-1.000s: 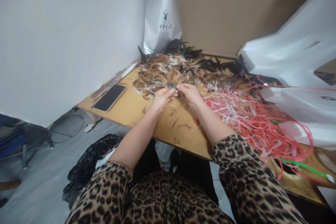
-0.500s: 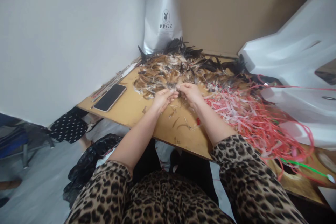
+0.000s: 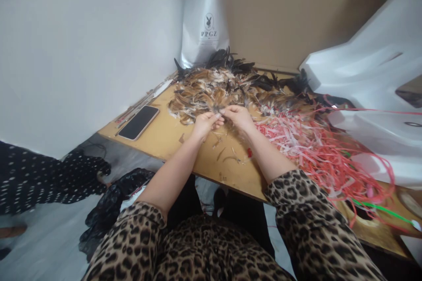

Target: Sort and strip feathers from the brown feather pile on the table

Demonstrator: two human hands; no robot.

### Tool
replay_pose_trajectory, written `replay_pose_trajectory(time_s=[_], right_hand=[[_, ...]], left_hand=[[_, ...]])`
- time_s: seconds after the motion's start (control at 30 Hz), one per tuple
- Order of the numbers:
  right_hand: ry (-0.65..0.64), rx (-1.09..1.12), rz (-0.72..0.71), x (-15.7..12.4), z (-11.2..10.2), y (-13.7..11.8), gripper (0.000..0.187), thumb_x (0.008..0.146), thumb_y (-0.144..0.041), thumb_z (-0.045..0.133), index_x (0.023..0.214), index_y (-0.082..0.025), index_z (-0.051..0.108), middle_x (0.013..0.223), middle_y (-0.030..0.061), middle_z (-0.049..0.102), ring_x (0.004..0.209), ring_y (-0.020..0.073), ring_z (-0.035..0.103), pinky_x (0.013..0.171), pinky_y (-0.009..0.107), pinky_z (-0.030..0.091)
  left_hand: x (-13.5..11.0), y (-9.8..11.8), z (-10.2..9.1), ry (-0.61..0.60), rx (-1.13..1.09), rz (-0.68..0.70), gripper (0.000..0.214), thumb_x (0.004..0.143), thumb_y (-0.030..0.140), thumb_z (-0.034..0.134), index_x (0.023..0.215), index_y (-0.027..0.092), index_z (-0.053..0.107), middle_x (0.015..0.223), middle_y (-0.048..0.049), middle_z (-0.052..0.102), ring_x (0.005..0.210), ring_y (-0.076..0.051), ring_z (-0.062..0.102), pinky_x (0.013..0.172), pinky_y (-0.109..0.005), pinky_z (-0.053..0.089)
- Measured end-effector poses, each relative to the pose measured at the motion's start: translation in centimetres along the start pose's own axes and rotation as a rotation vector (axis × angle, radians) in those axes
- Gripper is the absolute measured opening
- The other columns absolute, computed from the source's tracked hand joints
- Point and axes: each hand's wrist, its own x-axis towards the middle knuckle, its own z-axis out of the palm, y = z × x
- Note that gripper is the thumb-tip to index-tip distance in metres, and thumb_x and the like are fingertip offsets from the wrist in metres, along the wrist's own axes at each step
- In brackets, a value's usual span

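Note:
My left hand [image 3: 207, 124] and my right hand [image 3: 238, 117] meet over the near edge of a heap of brown and black feathers [image 3: 198, 83]. Between my closed fingertips is a small fan of brown feathers [image 3: 216, 101], pinched at its grey, fluffy base. Both thumbs and index fingers almost touch there. Loose quills and feather bits [image 3: 227, 156] lie on the wooden table [image 3: 171, 138] just below my hands. How many feathers are in the pinch cannot be made out.
A phone [image 3: 138, 122] lies at the table's left. Behind the heap stands a silvery bag [image 3: 205, 26]. Pink and white ribbon strips [image 3: 313, 153] spread to the right, beside a white moulded object [image 3: 356, 61]. On the floor lies a black plastic bag [image 3: 105, 210]; a person in dotted clothing [image 3: 49, 175] is at left.
My hands stay at nearly the same spot, with only slight finger movement at the feather base. At left, the person in dotted clothing has come further into view, covering the blue seat.

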Motion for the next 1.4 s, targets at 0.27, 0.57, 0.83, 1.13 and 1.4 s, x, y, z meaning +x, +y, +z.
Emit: replay_pose_trajectory(time_s=[0.27, 0.57, 0.83, 1.13, 1.4], right_hand=[[-0.023, 0.007, -0.024, 0.0, -0.4, 0.1, 0.026, 0.053, -0.036, 0.074, 0.056, -0.016, 0.058, 0.053, -0.0048, 0.053, 0.050, 0.0063, 0.041, 0.051, 0.022, 0.031], [-0.049, 0.130, -0.014, 0.1, -0.2, 1.2, 0.032, 0.053, -0.041, 0.075, 0.056, -0.017, 0.054, 0.050, -0.0059, 0.049, 0.047, 0.0063, 0.040, 0.049, 0.021, 0.031], [-0.126, -0.104, -0.146, -0.6, -0.8, -0.7, 0.029, 0.054, -0.042, 0.075, 0.063, -0.017, 0.061, 0.061, -0.0022, 0.057, 0.058, 0.0104, 0.048, 0.059, 0.025, 0.039], [0.058, -0.232, -0.252, -0.1, -0.5, 0.5, 0.035, 0.057, -0.041, 0.072, 0.048, -0.017, 0.048, 0.054, -0.0036, 0.048, 0.055, 0.0092, 0.043, 0.055, 0.024, 0.035], [0.043, 0.014, -0.078, -0.6, 0.8, 0.9, 0.030, 0.057, -0.043, 0.071, 0.059, -0.017, 0.058, 0.056, -0.0025, 0.056, 0.053, 0.0097, 0.047, 0.054, 0.024, 0.039]], left_hand=[[0.0, -0.1, 0.3, 0.005, 0.104, 0.019, 0.023, 0.068, 0.031, 0.068, 0.069, 0.009, 0.063, 0.072, -0.0093, 0.068, 0.053, -0.008, 0.058, 0.050, -0.019, 0.043], [0.0, -0.3, 0.1, -0.024, 0.065, 0.065, 0.022, 0.066, 0.031, 0.070, 0.066, 0.010, 0.064, 0.064, -0.0059, 0.066, 0.051, -0.007, 0.056, 0.051, -0.018, 0.043], [-0.3, 0.2, 0.4, 0.005, 0.183, 0.182, 0.021, 0.067, 0.033, 0.068, 0.067, 0.012, 0.065, 0.063, -0.0059, 0.067, 0.055, -0.011, 0.061, 0.055, -0.022, 0.046], [-0.2, -0.2, 0.2, -0.068, 0.198, 0.175, 0.018, 0.069, 0.030, 0.065, 0.068, 0.012, 0.065, 0.062, -0.0048, 0.066, 0.052, -0.009, 0.058, 0.053, -0.022, 0.045], [-0.3, 0.1, 0.2, -0.037, 0.206, 0.114, 0.019, 0.070, 0.029, 0.064, 0.062, 0.012, 0.063, 0.052, -0.0022, 0.060, 0.045, -0.007, 0.052, 0.050, -0.021, 0.041]])
